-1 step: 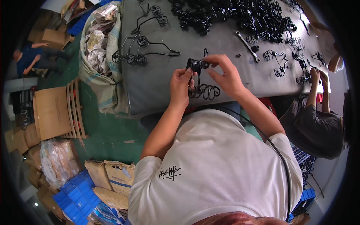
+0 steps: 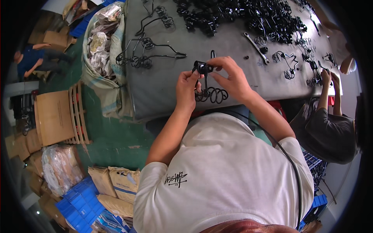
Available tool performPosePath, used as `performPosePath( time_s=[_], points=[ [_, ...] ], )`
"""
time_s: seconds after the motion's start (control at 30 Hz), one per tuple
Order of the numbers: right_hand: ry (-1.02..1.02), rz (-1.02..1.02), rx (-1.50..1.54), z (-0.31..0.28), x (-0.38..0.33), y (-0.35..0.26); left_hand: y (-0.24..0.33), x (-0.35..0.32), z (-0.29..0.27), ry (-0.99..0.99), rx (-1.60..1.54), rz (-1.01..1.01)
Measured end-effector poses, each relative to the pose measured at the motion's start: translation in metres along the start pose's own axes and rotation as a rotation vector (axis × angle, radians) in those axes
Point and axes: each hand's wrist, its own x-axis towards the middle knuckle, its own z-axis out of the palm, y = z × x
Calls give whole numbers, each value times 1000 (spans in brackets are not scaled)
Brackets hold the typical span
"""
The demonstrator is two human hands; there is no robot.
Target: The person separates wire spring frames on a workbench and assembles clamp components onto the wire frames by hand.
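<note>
We hold a small black fitting (image 2: 202,68) just above the near edge of the grey table (image 2: 163,89), and both our hands meet on it: the left hand (image 2: 187,90) comes up from below with thumb and fingertips pinched on its lower side, while the right hand (image 2: 232,77) reaches over from the right, fingers curled narrow around its top and right end. Below the fitting a black wire part (image 2: 211,93) hangs down, with a straight stem ending in a row of spring coils that lies on the table between our wrists. The fitting seems to sit on the stem of that wire, though the spot is small and dark and we cannot tell exactly how the two pieces join. To do this well, we judge that the left hand should keep the fitting steady and square while the right hand does the fine turning or pressing, so the wire does not twist out of line. We let the coils rest on the table, which takes their weight off the joint. A wrench (image 2: 256,47) lies well beyond our right hand, and assembled wire pieces (image 2: 149,52) lie to the left. A co-worker's hands (image 2: 328,79) work at the far right edge, well apart from ours.
</note>
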Motion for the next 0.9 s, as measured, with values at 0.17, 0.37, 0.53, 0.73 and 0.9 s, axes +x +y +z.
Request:
performPosePath(
  time_s=[0.17, 0.37, 0.53, 0.73, 0.9],
  points=[
    [-36, 35, -79, 5, 5, -2, 3, -1, 4, 8, 0, -18],
    [-55, 153, -11, 2, 4, -8, 2, -1, 2, -31, -8, -6],
    [-44, 71, -65, 3, 0, -4, 2, -1, 4, -28, 17, -7],
    [-77, -35, -158, -1, 1, -2, 2, -1, 3, -48, 13, -8],
    [15, 118, -15, -2, -5, 3, 0, -1, 5, -52, -13, -6]
  ],
)
